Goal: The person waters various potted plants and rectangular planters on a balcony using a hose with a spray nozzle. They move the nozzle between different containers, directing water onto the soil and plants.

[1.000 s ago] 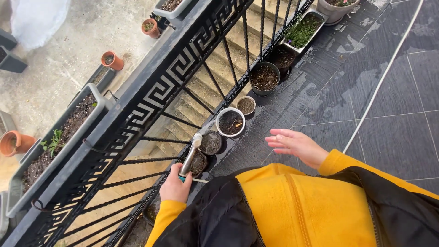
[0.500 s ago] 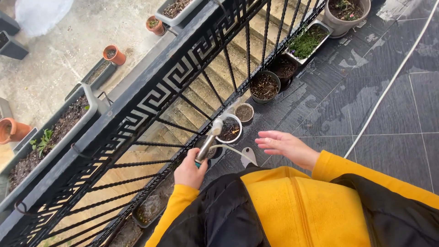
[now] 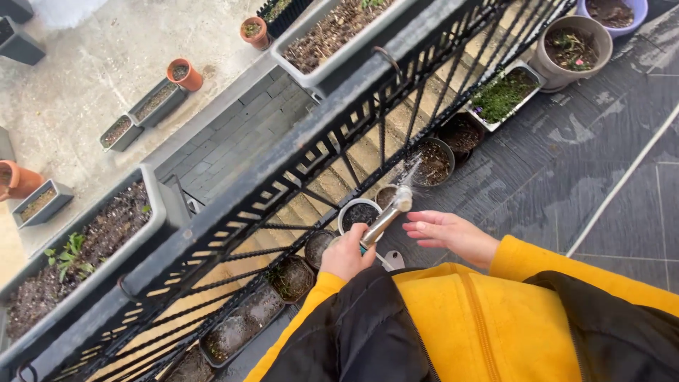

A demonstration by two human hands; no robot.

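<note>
Crowding the railing [image 3: 283, 166], soil-filled pots [image 3: 433, 161]

We stand on a floor of large dark grey tiles [image 3: 608, 170], wet in patches. Along its edge, at the foot of the black metal railing [image 3: 339, 152], we see a row of soil-filled pots: a white round pot [image 3: 359, 213], a dark round pot [image 3: 433, 162], a grey rectangular planter with green plants [image 3: 503, 95] and a big beige round pot [image 3: 570, 48]. A thin white hose [image 3: 622, 182] runs across the tiles.
</note>
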